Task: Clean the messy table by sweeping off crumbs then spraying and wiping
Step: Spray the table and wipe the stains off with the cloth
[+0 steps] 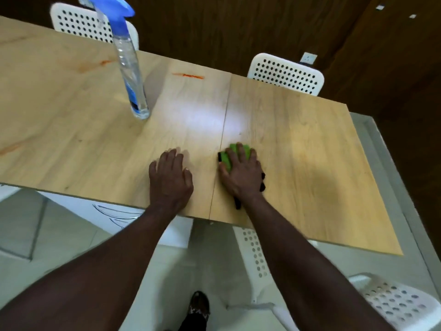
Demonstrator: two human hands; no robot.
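A light wooden table [298, 144] fills the view. My right hand [242, 174] presses flat on a green and black cloth [225, 158] near the table's front edge, fingers spread over it. My left hand [170, 177] rests flat on the bare wood just left of the table's centre seam. A clear spray bottle [130, 68] with a blue trigger head stands upright at the back left. Orange smears mark the wood: an orange streak [188, 75] near the far edge, an orange smear [103, 62] left of the bottle, and an orange stain [10, 149] at the left edge.
White perforated chairs stand around the table: a chair [286, 74] at the far side, another chair [78, 22] behind the bottle, a third chair [393, 302] at the near right. The table's right edge [372, 175] borders grey floor. My shoe [199, 304] shows below.
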